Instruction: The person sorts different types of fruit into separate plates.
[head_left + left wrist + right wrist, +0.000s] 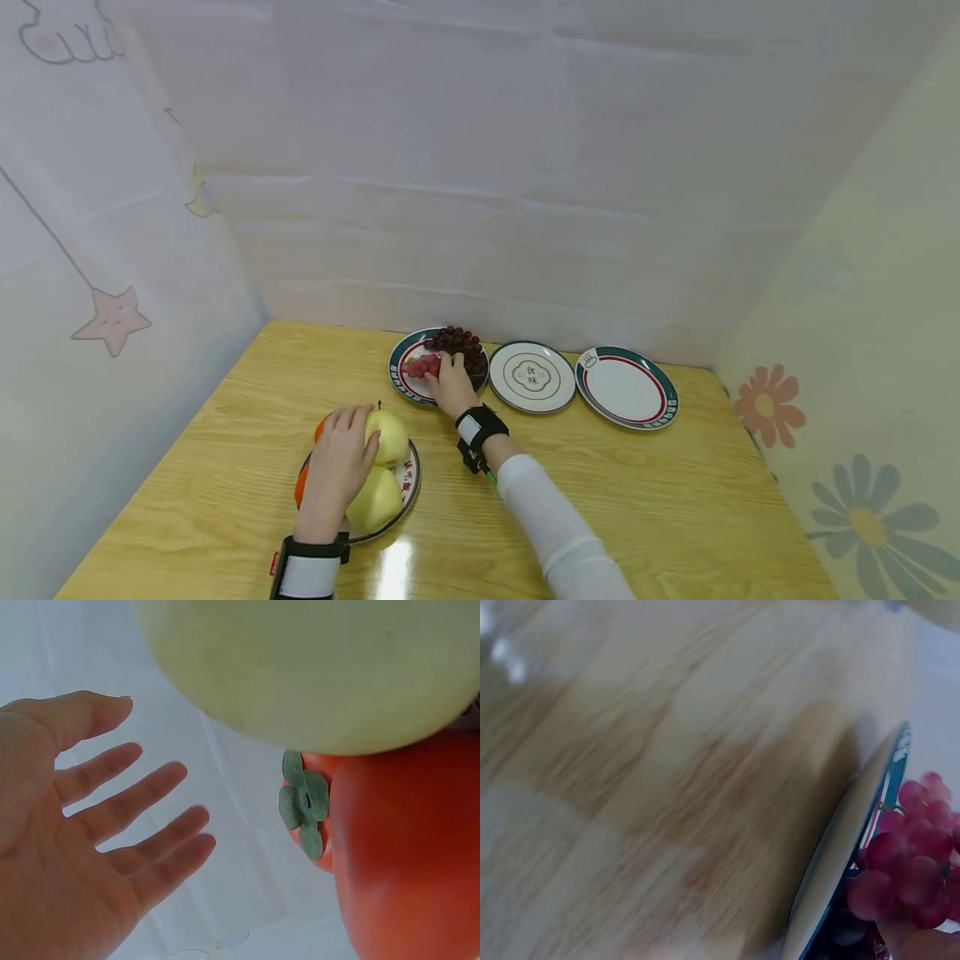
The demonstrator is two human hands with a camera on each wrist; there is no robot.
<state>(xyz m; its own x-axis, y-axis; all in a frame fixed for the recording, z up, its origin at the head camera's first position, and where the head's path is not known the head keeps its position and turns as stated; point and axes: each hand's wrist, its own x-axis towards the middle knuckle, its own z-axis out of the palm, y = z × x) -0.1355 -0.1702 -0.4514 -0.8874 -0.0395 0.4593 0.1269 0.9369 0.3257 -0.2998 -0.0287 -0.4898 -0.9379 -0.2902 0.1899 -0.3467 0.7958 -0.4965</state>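
Observation:
My right hand (453, 390) reaches to the back green-rimmed plate (398, 380) and pinches a bunch of red grapes (422, 366). In the right wrist view the red grapes (911, 859) show above the plate's rim, with part of a finger or thumb below them. Behind them on the same plate lie dark purple grapes (456, 340). My left hand (337, 457) hovers over or rests on a plate of fruit (409, 477); contact cannot be told. Its fingers are spread and relaxed in the left wrist view, beside a yellow-green pear (315, 667) and orange persimmons (409, 847).
A white plate with a printed centre (525, 392) stands right of the grape plate. Beyond it sits another green-rimmed plate (622, 392). The wooden table (600, 508) ends at a cloth-covered wall (487, 208) behind, with patterned cloth on both sides.

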